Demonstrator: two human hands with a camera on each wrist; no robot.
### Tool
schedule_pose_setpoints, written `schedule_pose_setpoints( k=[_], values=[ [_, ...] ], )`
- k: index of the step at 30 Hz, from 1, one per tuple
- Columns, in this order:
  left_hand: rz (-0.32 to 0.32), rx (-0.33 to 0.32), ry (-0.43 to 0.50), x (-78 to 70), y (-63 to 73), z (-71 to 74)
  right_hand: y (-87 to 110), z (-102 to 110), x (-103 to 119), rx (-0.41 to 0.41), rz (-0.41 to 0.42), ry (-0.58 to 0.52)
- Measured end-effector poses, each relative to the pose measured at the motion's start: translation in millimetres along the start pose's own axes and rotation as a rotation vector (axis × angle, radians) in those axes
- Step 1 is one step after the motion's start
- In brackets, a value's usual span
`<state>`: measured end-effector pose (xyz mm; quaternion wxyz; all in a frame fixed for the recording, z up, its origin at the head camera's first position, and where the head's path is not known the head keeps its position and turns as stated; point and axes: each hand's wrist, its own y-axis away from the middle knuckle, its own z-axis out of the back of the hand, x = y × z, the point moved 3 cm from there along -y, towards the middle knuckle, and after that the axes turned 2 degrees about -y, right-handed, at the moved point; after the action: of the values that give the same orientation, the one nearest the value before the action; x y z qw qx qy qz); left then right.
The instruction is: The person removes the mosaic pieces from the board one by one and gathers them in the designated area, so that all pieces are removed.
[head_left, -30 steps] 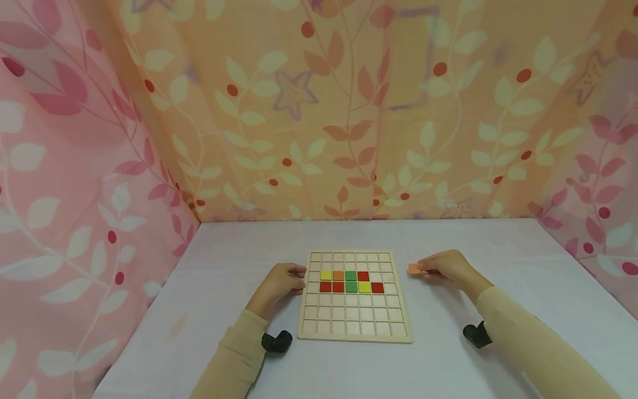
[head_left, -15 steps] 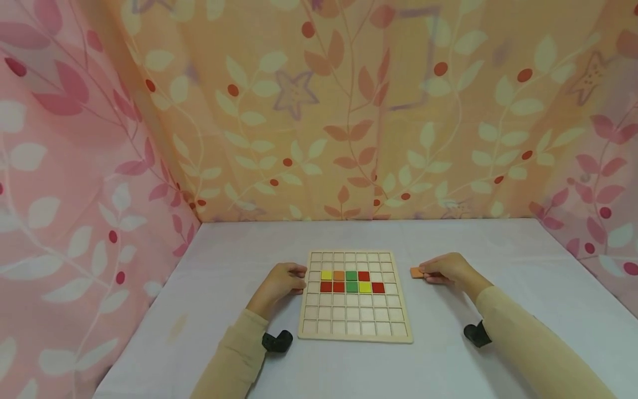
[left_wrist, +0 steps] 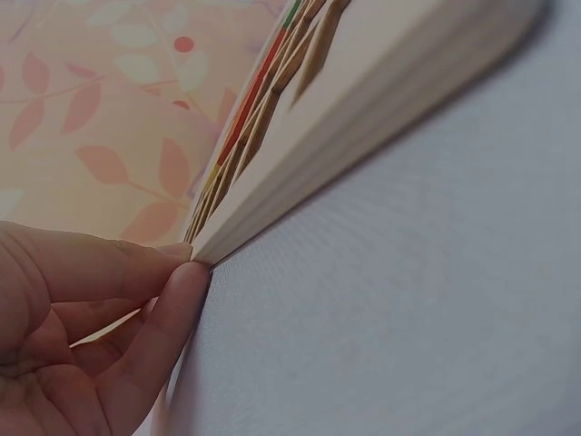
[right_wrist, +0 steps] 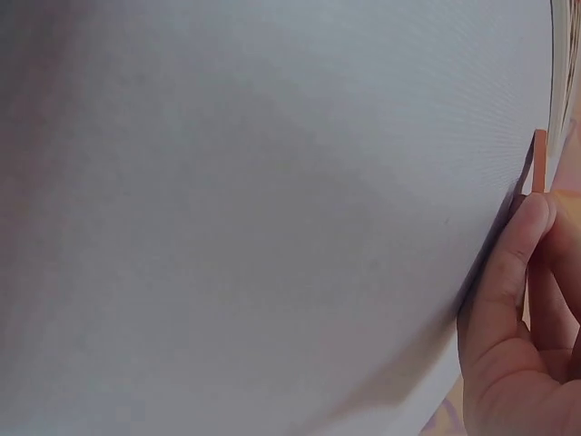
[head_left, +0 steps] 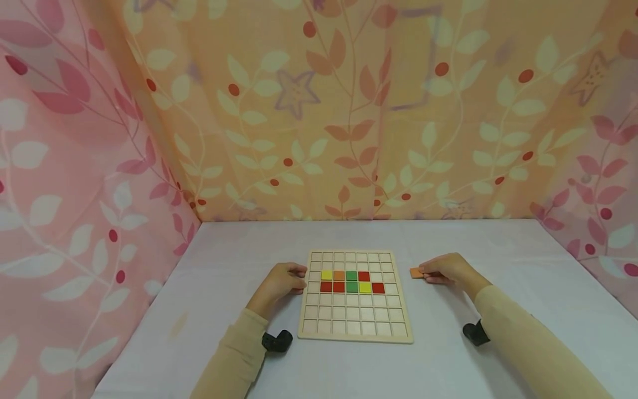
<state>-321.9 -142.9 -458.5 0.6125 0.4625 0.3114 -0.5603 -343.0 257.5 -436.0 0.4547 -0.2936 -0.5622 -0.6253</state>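
Note:
A square wooden grid board [head_left: 353, 330] lies flat on the table, with two rows of coloured tiles in its cells. The farther row runs yellow, orange, green [head_left: 351, 275], red; the nearer one has red, green, yellow [head_left: 365, 287] and red tiles. My left hand [head_left: 279, 281] touches the board's left edge with its fingertips; the left wrist view shows thumb [left_wrist: 186, 291] and forefinger right at that edge. To the right of the board, my right hand [head_left: 448, 268] pinches an orange square tile [head_left: 416, 272] low over the tabletop. Its fingers partly cover the tile.
A white cloth covers the table [head_left: 239, 244]. Behind it rises an orange leaf-patterned curtain [head_left: 319, 183], with a pink one [head_left: 144, 233] along the left. Dark devices sit at the left wrist [head_left: 277, 341] and right wrist [head_left: 476, 333].
Compared with one second ago, the right hand and its orange tile sit slightly nearer to me. The left hand, the board and the tiles on it stay in place.

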Motion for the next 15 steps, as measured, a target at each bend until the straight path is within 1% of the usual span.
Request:
schedule_pose_setpoints(
  k=[7, 15],
  values=[
    [0.010, -0.005, -0.001, -4.0, 0.2, 0.0, 1.1, -1.4, 2.0, -0.014, -0.006, 0.007],
    [0.028, -0.005, 0.004, -2.8, 3.3, -0.9, 4.5, -4.7, 3.7, -0.018, -0.001, 0.046]
  ],
)
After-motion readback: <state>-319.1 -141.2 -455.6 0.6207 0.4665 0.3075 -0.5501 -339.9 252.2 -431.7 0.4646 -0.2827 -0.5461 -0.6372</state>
